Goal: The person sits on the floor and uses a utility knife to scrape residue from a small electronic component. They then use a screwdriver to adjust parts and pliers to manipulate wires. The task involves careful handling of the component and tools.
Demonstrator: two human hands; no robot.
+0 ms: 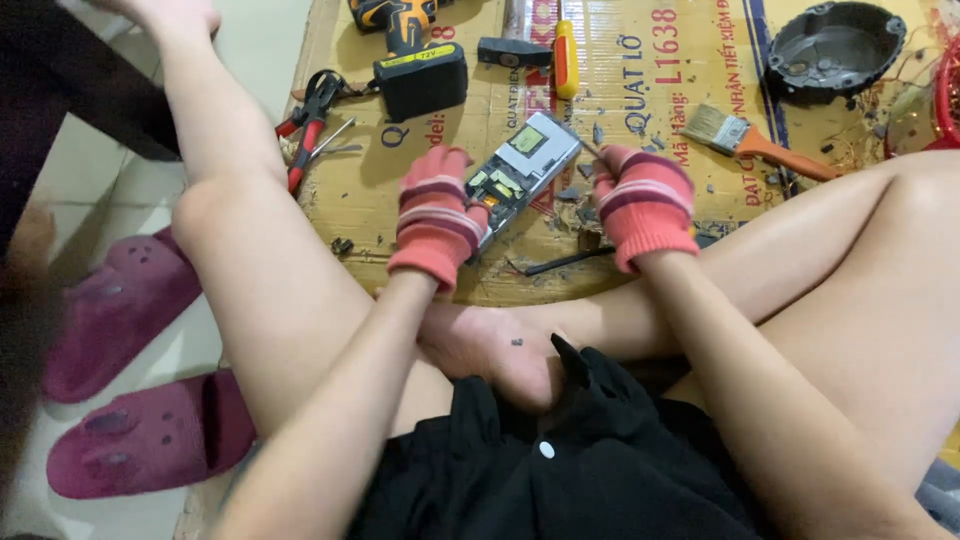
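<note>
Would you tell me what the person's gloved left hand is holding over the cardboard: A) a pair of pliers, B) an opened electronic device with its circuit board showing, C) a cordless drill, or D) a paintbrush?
B: the left hand grips the opened device, its board exposed, while the paintbrush, drill and pliers lie untouched on the cardboard.

Opened silver electronic device (522,172), rectangular, circuit board and green parts exposed. Tilted diagonally, lower end gripped in left hand (437,218); upper end just beside right hand (645,200), above cardboard.
</note>
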